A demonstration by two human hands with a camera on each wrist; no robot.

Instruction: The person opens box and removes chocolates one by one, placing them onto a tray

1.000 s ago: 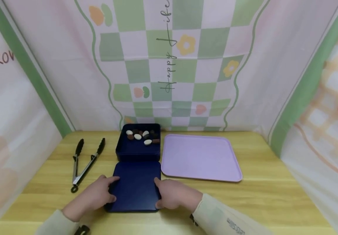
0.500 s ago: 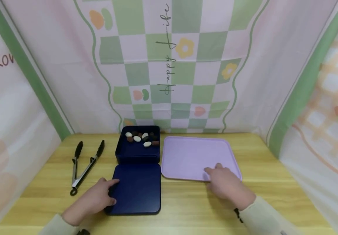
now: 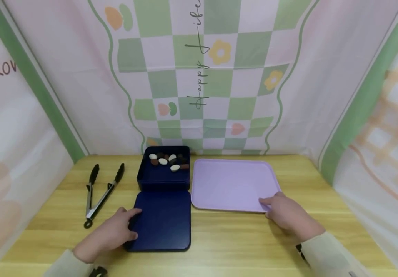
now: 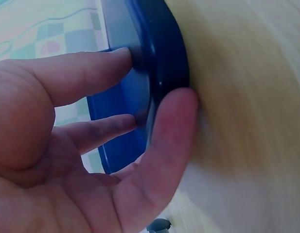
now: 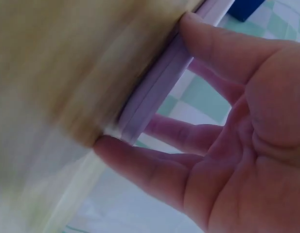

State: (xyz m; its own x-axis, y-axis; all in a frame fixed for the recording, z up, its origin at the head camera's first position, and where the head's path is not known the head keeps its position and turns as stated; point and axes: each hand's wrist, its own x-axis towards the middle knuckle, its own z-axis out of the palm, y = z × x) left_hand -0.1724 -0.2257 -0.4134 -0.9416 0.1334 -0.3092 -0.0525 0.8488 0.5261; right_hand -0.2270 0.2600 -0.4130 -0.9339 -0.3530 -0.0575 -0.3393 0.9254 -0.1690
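Observation:
My left hand [image 3: 114, 229] holds the left edge of a dark blue square lid [image 3: 165, 221], which lies flat on the table. In the left wrist view, the fingers [image 4: 174, 124] spread round the lid's edge. My right hand [image 3: 288, 213] grips the front right corner of a lilac tray [image 3: 233, 184], hiding that corner in the head view. Seen from the right wrist, thumb and fingers [image 5: 150, 172] bracket the tray's rim. Behind the lid stands a matching dark blue box [image 3: 164, 182] with several small white, brown and black pieces [image 3: 163, 161] in it.
Tongs [image 3: 98, 200] with black tips lie spread on the left of the wooden table [image 3: 233, 246]. A patterned cloth [image 3: 216, 84] hangs behind the table, and more cloth closes off both sides.
My right hand has left the lid's right edge and moved right to the tray's front right corner. The tray's right side has shifted slightly left. My left hand has stayed at the lid.

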